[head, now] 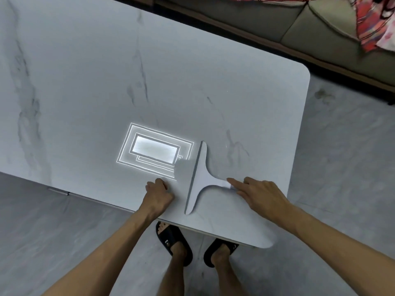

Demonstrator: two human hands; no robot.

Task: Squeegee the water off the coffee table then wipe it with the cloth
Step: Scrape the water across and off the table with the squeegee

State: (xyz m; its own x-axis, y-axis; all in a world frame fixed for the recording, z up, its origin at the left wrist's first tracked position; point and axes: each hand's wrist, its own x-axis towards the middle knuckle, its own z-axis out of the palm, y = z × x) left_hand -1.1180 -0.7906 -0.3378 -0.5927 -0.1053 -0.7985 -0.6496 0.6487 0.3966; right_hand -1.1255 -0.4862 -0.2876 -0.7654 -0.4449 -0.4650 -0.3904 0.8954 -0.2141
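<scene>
The white marble-patterned coffee table (106, 82) fills most of the head view. A white T-shaped squeegee (199, 178) lies near its front edge, with the long blade running front to back and the handle pointing right. My right hand (258, 197) holds the end of the handle in its fingertips, index finger stretched along the top. Just left of the blade, my left hand (159, 194) rests on the tabletop with its fingers curled and nothing in it. I cannot make out any water on the surface. No cloth is in view.
A ceiling light's reflection (154, 151) glares on the tabletop left of the squeegee. A sofa (320, 35) with red patterned fabric (367, 24) stands beyond the far edge. My feet in black sandals (171, 242) stand on the grey floor at the table's front right corner.
</scene>
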